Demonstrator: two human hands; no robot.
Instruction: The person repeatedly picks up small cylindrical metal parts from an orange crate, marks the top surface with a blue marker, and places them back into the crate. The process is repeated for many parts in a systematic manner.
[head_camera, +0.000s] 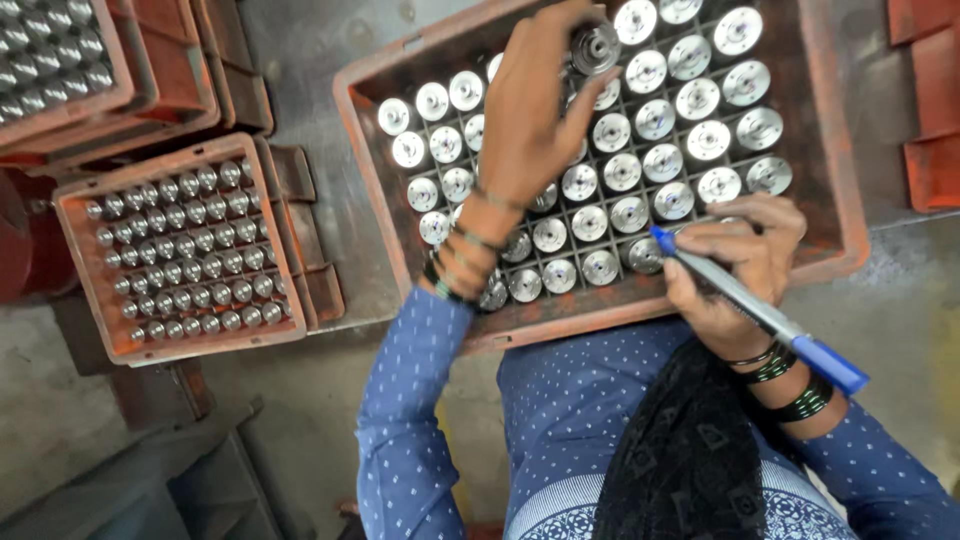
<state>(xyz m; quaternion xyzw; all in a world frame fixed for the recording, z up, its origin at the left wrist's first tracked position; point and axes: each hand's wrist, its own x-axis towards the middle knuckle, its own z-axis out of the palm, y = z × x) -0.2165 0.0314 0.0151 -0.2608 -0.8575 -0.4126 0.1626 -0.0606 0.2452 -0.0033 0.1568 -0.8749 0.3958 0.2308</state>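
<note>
Grey workshop floor, orange crates. Left hand (530, 120) pinches one round metal part (596, 47) lifted above the divided crate (830, 180) at its far edge; right hand (735, 265) pinches a blue marker (750, 305) at near edge. Cells nearly all filled; marks unreadable.

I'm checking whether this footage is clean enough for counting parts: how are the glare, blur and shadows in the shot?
Head view: the round metal parts in the orange crate catch bright glare on their flat tops; the left hand and the part it holds are slightly motion-blurred; the right hand with the blue marker is sharper; the lower left floor lies in dim shadow.
</note>
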